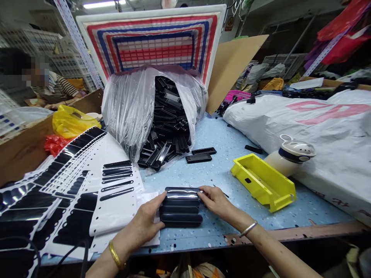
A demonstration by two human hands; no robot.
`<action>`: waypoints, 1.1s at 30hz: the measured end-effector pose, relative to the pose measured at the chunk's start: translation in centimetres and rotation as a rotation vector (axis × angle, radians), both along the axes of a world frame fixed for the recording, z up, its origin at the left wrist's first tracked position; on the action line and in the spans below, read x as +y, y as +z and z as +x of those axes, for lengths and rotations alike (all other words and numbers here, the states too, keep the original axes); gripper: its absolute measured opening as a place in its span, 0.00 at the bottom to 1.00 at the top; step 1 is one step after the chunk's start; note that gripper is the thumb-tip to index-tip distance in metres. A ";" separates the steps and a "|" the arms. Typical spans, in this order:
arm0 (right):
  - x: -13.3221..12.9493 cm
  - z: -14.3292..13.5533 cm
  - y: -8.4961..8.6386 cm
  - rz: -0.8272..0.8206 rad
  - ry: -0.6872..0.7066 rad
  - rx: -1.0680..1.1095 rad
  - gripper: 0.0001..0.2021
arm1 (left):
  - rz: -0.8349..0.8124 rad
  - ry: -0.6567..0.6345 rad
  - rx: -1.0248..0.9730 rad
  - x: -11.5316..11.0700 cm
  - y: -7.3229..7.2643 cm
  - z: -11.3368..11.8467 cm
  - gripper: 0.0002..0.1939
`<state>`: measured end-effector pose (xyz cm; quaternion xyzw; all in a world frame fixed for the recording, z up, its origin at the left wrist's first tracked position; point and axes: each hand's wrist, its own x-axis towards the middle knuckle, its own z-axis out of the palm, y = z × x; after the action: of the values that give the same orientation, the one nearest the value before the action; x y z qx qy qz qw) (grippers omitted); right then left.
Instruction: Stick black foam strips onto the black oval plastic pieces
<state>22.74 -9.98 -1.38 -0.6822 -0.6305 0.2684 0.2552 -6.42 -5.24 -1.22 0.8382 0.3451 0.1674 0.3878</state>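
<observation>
Several long black plastic strips (181, 208) with rounded ends lie side by side in a small row at the table's front. My left hand (145, 218) is curved around the left ends of the row, its index finger at the far strip and its thumb at the near one. At the row's far right corner, my right hand (216, 200) holds the end of the glossy far strips between thumb and fingers. Left of the row, a white sheet (116, 216) carries narrow black adhesive strips (117, 179). Two loose black plastic pieces (199, 158) lie behind the hands.
A clear plastic bag (127, 112) spills black plastic parts (168, 119) from a striped basket (216, 42). At right are a yellow bin (261, 185), a tilted bottle (285, 156) and a large white sack (327, 135). Another person (55, 83) sits at far left.
</observation>
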 end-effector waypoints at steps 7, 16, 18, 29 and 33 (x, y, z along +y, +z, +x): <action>-2.3 0.9 -0.3 0.252 0.081 -0.124 0.39 | -0.004 -0.020 0.127 1.1 1.4 0.4 0.61; -4.3 1.0 -1.0 0.269 0.351 -0.264 0.52 | -0.010 -0.145 0.092 2.1 -0.3 0.8 0.52; -5.0 1.0 -1.2 0.291 0.396 -0.274 0.53 | -0.007 -0.145 0.066 2.1 -0.4 0.6 0.50; -3.9 1.6 -1.7 0.088 0.226 0.015 0.49 | -0.302 -0.048 -0.004 3.5 1.9 1.5 0.54; 0.7 2.9 1.2 -0.250 0.118 0.379 0.41 | -0.673 0.161 -0.154 6.2 2.6 2.3 0.56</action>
<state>25.60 -9.23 -0.19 -0.6079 -0.5720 0.4819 0.2665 -4.14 0.99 1.37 0.6185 0.4157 0.1372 0.6525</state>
